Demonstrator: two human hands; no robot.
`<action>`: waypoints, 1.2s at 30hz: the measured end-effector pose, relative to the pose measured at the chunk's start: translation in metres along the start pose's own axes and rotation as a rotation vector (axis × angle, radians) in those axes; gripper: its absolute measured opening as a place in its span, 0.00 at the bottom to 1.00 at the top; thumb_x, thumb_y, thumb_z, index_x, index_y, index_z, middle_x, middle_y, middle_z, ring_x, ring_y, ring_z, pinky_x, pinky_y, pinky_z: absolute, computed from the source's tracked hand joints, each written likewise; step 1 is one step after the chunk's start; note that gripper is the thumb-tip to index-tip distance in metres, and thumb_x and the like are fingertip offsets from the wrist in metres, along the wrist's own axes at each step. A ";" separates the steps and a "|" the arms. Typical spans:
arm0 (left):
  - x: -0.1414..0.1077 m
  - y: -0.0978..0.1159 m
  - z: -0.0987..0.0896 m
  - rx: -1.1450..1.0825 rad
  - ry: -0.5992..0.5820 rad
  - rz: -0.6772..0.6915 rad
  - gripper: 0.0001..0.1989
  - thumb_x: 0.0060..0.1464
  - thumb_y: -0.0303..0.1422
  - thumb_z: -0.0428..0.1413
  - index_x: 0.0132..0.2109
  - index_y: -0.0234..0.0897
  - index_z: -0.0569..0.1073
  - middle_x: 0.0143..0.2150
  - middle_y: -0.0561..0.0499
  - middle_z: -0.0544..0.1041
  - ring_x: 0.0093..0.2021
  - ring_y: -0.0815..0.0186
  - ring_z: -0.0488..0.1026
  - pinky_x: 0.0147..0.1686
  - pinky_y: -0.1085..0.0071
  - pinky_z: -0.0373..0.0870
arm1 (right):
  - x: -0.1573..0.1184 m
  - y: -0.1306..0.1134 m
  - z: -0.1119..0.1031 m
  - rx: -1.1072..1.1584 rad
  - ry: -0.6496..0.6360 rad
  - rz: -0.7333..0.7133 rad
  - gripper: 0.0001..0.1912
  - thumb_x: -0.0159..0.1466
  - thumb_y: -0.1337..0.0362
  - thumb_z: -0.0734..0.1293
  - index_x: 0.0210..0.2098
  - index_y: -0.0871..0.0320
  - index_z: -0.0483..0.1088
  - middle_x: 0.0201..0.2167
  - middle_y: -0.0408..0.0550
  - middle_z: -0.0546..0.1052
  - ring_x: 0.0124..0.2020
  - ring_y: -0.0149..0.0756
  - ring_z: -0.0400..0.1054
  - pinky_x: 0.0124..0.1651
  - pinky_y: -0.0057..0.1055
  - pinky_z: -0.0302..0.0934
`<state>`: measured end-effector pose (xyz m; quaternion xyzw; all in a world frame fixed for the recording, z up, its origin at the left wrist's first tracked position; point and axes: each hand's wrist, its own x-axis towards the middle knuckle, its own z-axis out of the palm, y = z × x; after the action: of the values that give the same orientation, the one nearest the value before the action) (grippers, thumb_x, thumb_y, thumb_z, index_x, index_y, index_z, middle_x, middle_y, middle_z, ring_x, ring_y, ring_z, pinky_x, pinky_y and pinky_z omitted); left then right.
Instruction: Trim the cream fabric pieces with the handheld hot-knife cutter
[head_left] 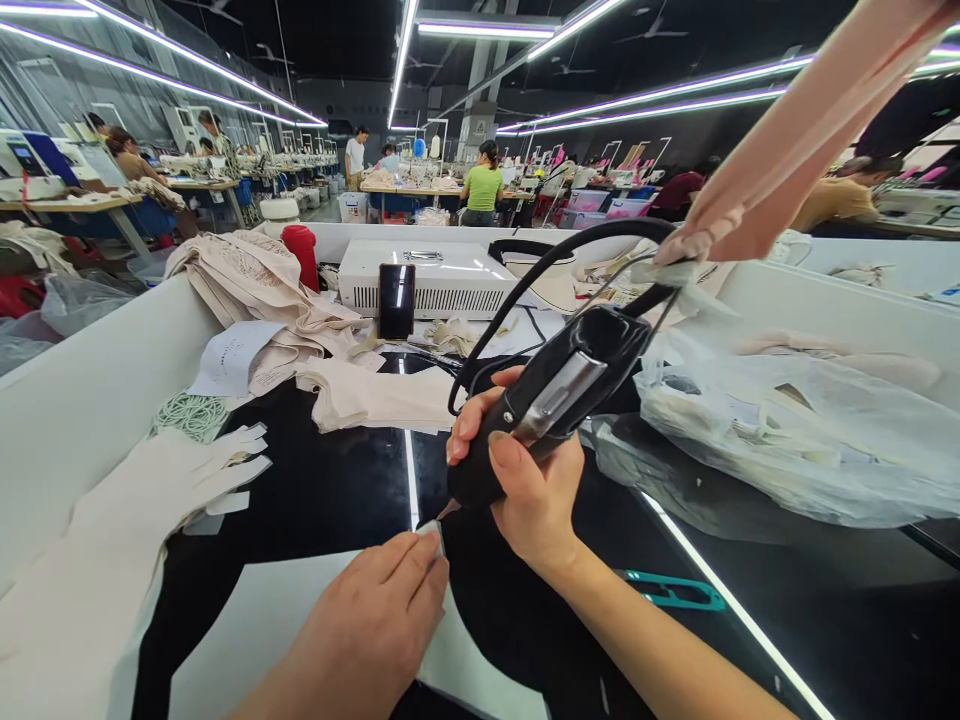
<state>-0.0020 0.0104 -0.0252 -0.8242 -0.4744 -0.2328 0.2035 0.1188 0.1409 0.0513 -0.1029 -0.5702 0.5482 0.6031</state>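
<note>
My right hand [536,500] is wrapped around a black corded handheld tool [478,468] with a metal plate along its side. The tool tilts downward, its narrow tip at the corner of a pale, flat cut piece [232,630] on the black tabletop. My left hand [375,610] rests on that piece, fingers close together and fingertips pressed at the corner beside the tip. A twisted pink fabric strip [787,150] is tied near the tool's upper end, where the cable [517,300] loops away. Teal thread snips [679,590] lie to the right of my right forearm.
Cream fabric pieces [90,550] are piled at left, near green cord [191,415]. Further back are folded fabric [382,395], a phone [396,300] and a white vented box [450,265]. A plastic bag [810,430] lies right. White walls edge the table; people work beyond.
</note>
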 end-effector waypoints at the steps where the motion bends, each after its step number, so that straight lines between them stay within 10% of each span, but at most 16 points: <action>1: -0.001 0.000 0.000 0.003 -0.004 0.002 0.17 0.71 0.20 0.45 0.55 0.26 0.77 0.54 0.41 0.83 0.53 0.57 0.82 0.49 0.66 0.82 | 0.001 -0.001 0.000 0.000 0.007 -0.001 0.22 0.63 0.52 0.77 0.48 0.51 0.68 0.28 0.38 0.76 0.24 0.32 0.70 0.28 0.31 0.66; 36: 0.000 0.005 -0.001 0.015 0.036 -0.057 0.18 0.75 0.24 0.42 0.53 0.28 0.78 0.52 0.44 0.84 0.50 0.59 0.83 0.44 0.67 0.81 | -0.003 0.001 0.007 -0.051 -0.007 0.010 0.19 0.65 0.53 0.75 0.49 0.50 0.66 0.28 0.38 0.74 0.24 0.33 0.68 0.29 0.33 0.64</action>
<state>0.0027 0.0076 -0.0252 -0.8046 -0.4955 -0.2499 0.2115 0.1137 0.1352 0.0508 -0.1190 -0.5857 0.5370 0.5954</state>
